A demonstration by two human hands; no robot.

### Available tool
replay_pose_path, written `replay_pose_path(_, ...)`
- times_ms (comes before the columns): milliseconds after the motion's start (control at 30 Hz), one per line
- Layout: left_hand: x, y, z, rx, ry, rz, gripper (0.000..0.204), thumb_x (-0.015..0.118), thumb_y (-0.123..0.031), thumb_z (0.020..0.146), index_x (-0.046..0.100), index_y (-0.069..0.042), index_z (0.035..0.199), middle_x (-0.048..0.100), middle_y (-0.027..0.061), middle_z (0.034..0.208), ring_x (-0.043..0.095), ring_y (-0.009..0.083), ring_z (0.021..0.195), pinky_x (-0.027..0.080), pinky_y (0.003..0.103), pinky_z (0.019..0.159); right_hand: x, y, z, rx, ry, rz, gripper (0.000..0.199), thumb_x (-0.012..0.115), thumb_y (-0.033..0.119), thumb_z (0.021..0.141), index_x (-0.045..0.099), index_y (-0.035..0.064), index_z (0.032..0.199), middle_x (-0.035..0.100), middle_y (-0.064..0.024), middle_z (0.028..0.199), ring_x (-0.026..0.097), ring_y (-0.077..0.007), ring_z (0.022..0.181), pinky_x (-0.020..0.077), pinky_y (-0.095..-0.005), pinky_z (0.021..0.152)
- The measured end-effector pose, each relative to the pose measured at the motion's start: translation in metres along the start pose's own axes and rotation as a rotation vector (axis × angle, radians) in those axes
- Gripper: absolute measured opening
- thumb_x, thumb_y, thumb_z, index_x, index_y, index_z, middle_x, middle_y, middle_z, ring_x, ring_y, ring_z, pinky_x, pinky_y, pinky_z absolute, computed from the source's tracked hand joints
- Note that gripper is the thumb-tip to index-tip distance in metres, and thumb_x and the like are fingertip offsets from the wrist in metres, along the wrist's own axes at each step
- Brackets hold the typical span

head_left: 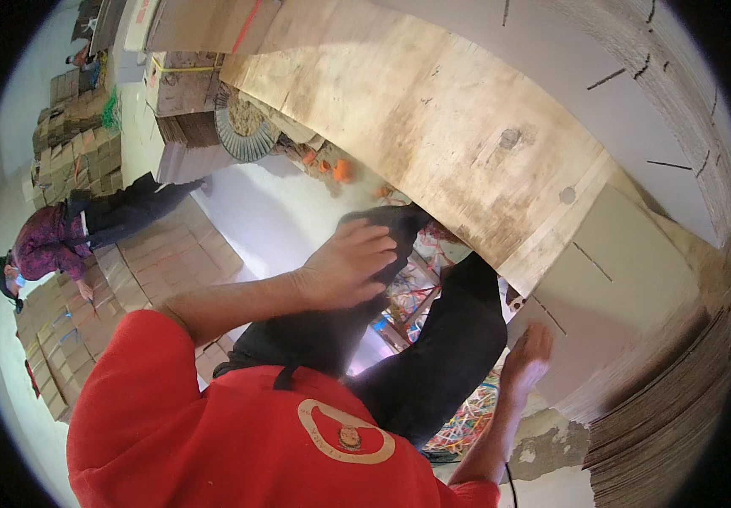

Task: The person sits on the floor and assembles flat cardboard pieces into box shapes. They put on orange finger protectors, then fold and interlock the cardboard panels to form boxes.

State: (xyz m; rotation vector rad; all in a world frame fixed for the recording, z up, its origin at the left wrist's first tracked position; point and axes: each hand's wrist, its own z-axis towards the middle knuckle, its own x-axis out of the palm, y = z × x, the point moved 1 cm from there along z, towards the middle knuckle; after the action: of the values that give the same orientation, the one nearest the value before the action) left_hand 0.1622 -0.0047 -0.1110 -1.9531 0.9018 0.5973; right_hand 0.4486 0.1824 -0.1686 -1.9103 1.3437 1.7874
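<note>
My left hand hovers over my left thigh, palm down, its fingers stretched out and a little apart with nothing in them. Over on the right, my right hand is raised beside the near edge of a slit cardboard sheet on a stack. Motion smears its fingers, and whether they touch the sheet cannot be made out. In front of me lies a wooden board, pale and stained, its near corner pointing at my knees.
More slit cardboard is stacked beyond the board, and a tall cardboard pile stands at right. Tangled coloured straps lie beneath my legs. At left a person bends over bundled cardboard. A round grey fan-like object sits near the board.
</note>
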Motion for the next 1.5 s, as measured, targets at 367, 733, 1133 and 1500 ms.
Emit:
replay_pose_path(367,0.028,0.010,0.006,0.258,-0.206,0.096,0.047,0.071,-0.025,0.070,0.059,-0.002,0.109,0.054,0.0122,0.120,0.044,0.0323,0.122,0.028,0.052,0.105,0.005,-0.031,0.050,-0.195,-0.219,-0.158,0.025,0.058,-0.001,0.074,0.062,0.0019,0.099,0.059,-0.0105,0.098,0.054,-0.0304,0.096,0.0445,-0.0420,0.084)
replay_pose_path(733,0.077,0.018,-0.034,0.387,-0.572,0.260,0.046,0.068,-0.030,0.072,0.061,-0.003,0.109,0.056,0.0092,0.119,0.043,0.0271,0.125,0.028,0.048,0.108,-0.185,0.088,-0.133,-0.914,-0.601,0.531,0.059,0.073,0.045,0.073,0.059,-0.0011,0.107,0.060,-0.0098,0.070,0.061,-0.0217,0.063,0.0486,-0.0347,0.060)
replay_pose_path(1133,0.074,0.005,-0.049,0.415,-0.718,-0.351,0.072,0.073,-0.029,0.075,0.042,-0.002,0.135,0.056,0.0150,0.126,0.052,0.0234,0.119,0.036,0.035,0.104,-0.264,0.232,-0.389,-0.946,0.282,-0.279,0.042,0.070,0.029,0.074,0.060,0.0049,0.107,0.063,-0.0112,0.094,0.064,-0.0229,0.077,0.0533,-0.0332,0.060)
replay_pose_path(1500,0.190,0.117,-0.292,-0.145,-0.722,-0.273,0.068,0.070,-0.016,0.078,0.039,0.002,0.137,0.053,0.0147,0.131,0.056,0.0223,0.112,0.041,0.034,0.099,-0.112,0.104,-0.305,-0.450,-0.019,0.935,0.023,0.064,0.009,0.075,0.064,-0.0017,0.096,0.064,-0.0150,0.089,0.064,-0.0257,0.073,0.0555,-0.0348,0.062)
